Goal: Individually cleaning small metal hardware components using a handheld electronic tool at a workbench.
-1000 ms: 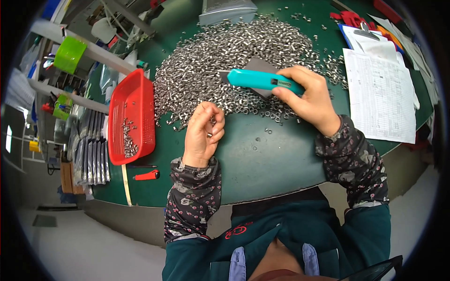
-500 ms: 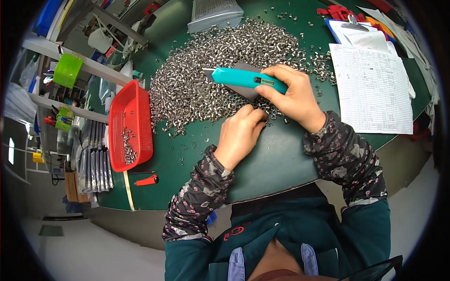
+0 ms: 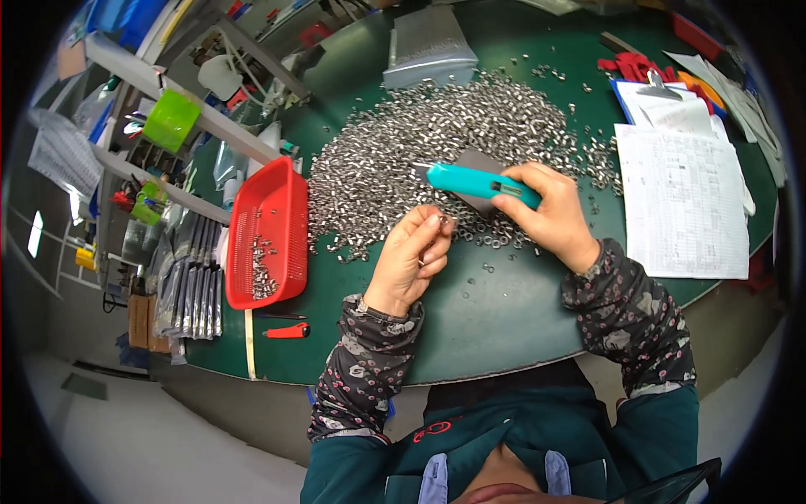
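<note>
My right hand (image 3: 556, 217) grips a teal utility knife (image 3: 468, 180), its blade out and pointing left. Beneath the knife, a dark grey flat block (image 3: 480, 162) sits among the parts. My left hand (image 3: 406, 259) has thumb and forefinger pinched on a small metal ring (image 3: 443, 220), mostly covered by the fingertips; the other fingers are curled. Both hands are over the near side of a broad heap of small shiny metal rings (image 3: 437, 126).
On the left, a red plastic basket (image 3: 298, 227) contains some rings. A red cutter (image 3: 287, 331) lies near the green table's edge. Paper sheets (image 3: 684, 202) and a clipboard (image 3: 663, 88) lie right. A clear plastic bag (image 3: 430, 50) rests behind the heap.
My left hand has turned up and lifted from the rings' near edge, now pinching a ring. My right hand keeps the knife. The whole view has shifted, moving the scene right and down.
</note>
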Available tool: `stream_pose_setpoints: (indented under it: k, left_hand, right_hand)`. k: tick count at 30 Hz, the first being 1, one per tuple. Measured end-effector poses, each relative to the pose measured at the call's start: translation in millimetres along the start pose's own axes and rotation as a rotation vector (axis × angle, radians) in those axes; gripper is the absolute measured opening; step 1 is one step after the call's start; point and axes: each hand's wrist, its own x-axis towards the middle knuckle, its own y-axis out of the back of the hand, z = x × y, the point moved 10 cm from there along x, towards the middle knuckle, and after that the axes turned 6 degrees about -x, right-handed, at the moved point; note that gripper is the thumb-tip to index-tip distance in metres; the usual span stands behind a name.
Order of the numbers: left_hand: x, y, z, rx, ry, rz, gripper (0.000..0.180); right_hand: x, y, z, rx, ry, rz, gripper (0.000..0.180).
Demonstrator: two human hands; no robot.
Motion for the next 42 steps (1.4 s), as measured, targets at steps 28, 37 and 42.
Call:
stream_pose_setpoints:
  k: [28,37,42]
  left_hand:
    - [-8,58,17,-0.220,-0.150,0.104,0.011]
    - [-9,59,17,-0.143,-0.164,0.098,0.012]
    - [-11,61,17,-0.122,-0.176,0.143,0.014]
  right_hand:
    - [-21,-47,0,-0.123,-0.070,-0.416,0.028]
    - [-25,-55,2,-0.107,-0.120,-0.509,0.028]
    - [-23,-50,-4,-0.142,-0.065,-0.463,0.027]
